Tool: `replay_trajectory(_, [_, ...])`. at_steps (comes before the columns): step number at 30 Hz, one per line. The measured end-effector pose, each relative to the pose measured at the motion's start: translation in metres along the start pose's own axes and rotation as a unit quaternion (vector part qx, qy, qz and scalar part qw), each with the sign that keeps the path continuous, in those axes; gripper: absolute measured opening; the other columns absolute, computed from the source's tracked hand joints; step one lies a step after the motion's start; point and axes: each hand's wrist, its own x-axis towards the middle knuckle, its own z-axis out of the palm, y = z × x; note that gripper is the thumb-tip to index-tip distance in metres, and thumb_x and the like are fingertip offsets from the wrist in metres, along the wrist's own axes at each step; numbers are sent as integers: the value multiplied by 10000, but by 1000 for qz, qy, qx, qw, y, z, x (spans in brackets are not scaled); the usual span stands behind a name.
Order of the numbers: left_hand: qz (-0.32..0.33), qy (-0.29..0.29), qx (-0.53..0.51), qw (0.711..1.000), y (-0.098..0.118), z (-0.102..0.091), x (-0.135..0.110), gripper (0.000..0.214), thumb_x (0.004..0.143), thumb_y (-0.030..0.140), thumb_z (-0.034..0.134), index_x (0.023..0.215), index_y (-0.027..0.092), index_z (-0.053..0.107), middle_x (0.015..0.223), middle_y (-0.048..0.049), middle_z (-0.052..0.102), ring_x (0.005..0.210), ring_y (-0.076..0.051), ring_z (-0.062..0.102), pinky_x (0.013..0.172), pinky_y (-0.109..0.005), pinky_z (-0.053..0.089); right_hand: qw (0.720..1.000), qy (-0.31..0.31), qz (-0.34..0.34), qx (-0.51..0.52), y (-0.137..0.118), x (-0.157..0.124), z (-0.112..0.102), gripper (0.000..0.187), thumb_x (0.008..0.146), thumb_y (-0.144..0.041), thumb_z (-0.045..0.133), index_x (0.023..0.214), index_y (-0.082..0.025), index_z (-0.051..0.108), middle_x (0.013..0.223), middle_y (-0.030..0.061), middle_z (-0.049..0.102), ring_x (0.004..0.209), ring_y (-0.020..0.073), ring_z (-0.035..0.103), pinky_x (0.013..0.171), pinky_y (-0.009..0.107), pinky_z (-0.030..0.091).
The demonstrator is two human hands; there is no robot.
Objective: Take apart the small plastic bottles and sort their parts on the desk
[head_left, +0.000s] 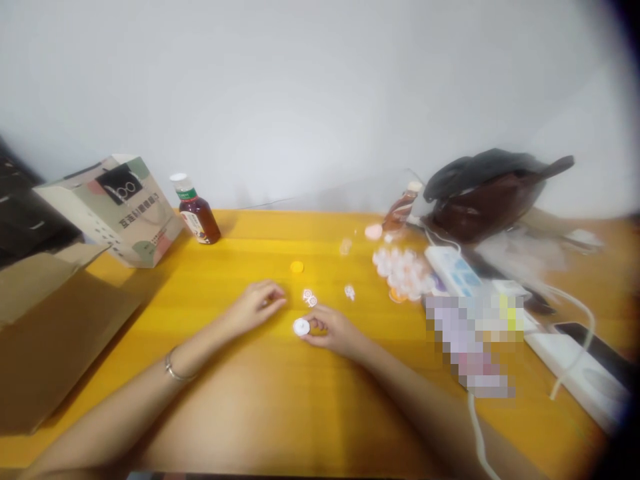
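Where both forearms lie on the yellow table (225, 247), the bulk stands off to the sides. Cardboard box (55, 320) far out from left hand (257, 307), bottle (197, 217) beyond it, probably for elbow room. Heap of white pieces (405, 270) beyond right hand (334, 331), within reach. Right hand pinches white disc (301, 327) at its fingertips, low over the tabletop. Left hand curled closed; contents unclear. Small clear pieces (309, 297) between the hands.
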Motion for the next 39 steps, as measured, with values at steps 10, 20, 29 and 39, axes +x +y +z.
replay_trajectory(10, [92, -57, -53, 993, 10, 39, -12, 349, 807, 421, 555, 1083, 207, 543, 1018, -72, 576, 935, -190, 531, 819, -313, 417, 1000, -16, 14, 7, 0, 0, -1, 231, 723, -336, 658, 888, -191, 586, 710, -7, 510, 634, 114, 470, 574, 220, 396])
replay_trajectory(20, [90, -53, -46, 993, 12, 39, -13, 280, 821, 371, 549, 1043, 201, 557, 994, -69, 576, 915, -184, 523, 815, -313, 406, 999, -25, 41, 20, 3, -1, 0, 320, 693, -311, 676, 956, -201, 530, 719, -22, 492, 635, 114, 456, 594, 228, 393])
replay_trajectory(29, [69, -53, -70, 994, 19, 40, -11, 312, 746, 364, 637, 1015, 210, 595, 975, -61, 578, 909, -189, 538, 813, -312, 418, 990, -43, 97, 90, 5, -2, 0, 674, 553, -430, 777, 1060, -216, 387, 734, -48, 458, 633, 104, 436, 593, 226, 396])
replay_trajectory(39, [-58, 70, -28, 995, -32, -9, 16, 299, 776, 377, 549, 983, 166, 592, 940, -62, 568, 885, -199, 558, 839, -359, 436, 992, -34, 92, 85, 1, -5, -3, 684, 545, -463, 771, 1050, -215, 381, 760, -34, 466, 647, 108, 430, 618, 238, 409])
